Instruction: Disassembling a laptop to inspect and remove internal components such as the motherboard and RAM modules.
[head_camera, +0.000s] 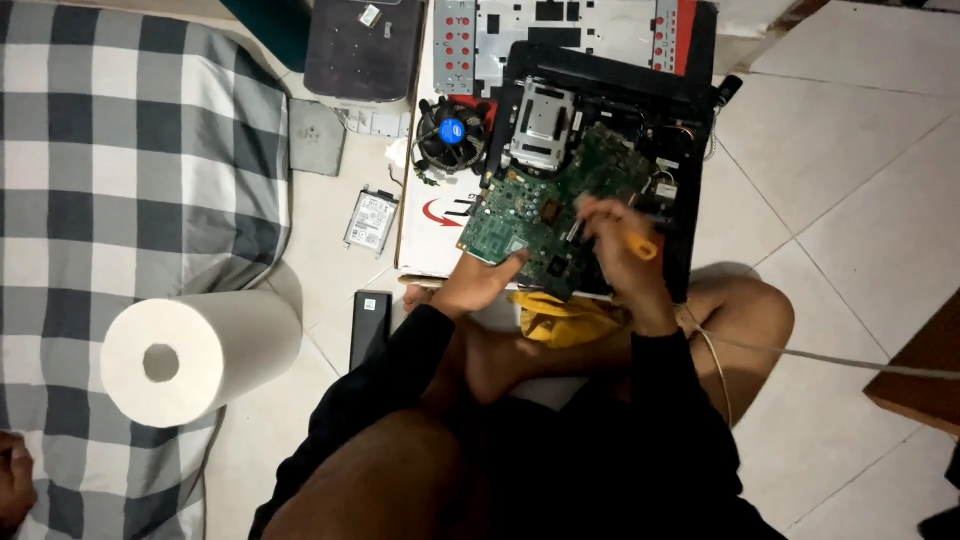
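- The right hand (618, 240) is closed around a screwdriver with an orange handle (641, 246), its tip down on the green circuit board (545, 205).
- The left hand (480, 283) presses on the board's near edge, thumb on top, steadying it; whether its fingers curl under the edge is hard to tell.
- The board lies tilted over an opened black computer case (690, 110), which sits on a white cardboard box (425, 240) on the tiled floor (860, 180), just beyond the person's crossed legs.
- It looks like a screw on the board is being worked; the next move would call for keeping the tip seated and the board held flat.
- A round cooler fan (451, 133) sits left of the board, a small hard drive (371, 221) lies on the floor, and a roll of paper towel (195, 352) rests on a checked mattress (120, 150).
- The screwdriver tip and the screw are hidden by the fingers, and a yellow cloth (560, 318) is partly covered by the wrists.
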